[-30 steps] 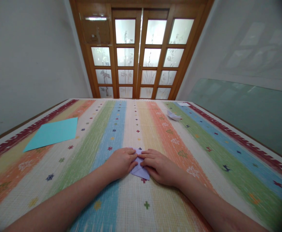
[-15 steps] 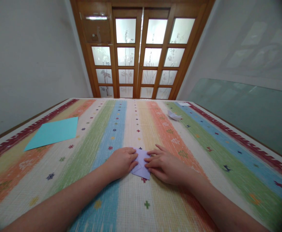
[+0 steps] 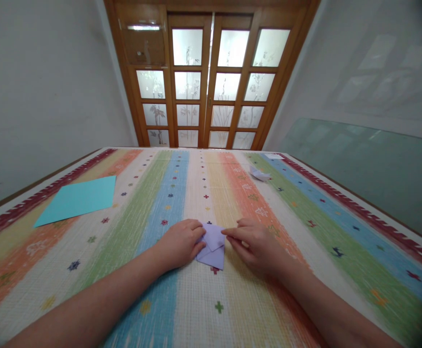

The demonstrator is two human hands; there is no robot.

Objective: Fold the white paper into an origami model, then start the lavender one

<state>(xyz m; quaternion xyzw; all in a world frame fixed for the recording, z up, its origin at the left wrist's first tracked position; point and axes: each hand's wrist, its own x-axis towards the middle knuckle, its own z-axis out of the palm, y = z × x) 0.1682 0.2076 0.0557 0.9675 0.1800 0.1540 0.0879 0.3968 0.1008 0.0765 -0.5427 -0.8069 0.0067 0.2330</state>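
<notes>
A small folded piece of lilac paper lies on the striped mat in front of me. My left hand presses on its left edge, fingers curled down onto the paper. My right hand is at the paper's right corner, thumb and forefinger pinched together on that corner. A triangular flap is folded down across the top of the paper.
A turquoise paper sheet lies flat at the far left of the mat. A small white folded paper figure sits further back on the right, with a white slip behind it. Wooden glazed doors stand beyond; a glass pane leans at the right.
My right hand has slid off the top of the lilac paper to its right corner and pinched it, uncovering more of the paper. My left hand has stayed in place.
</notes>
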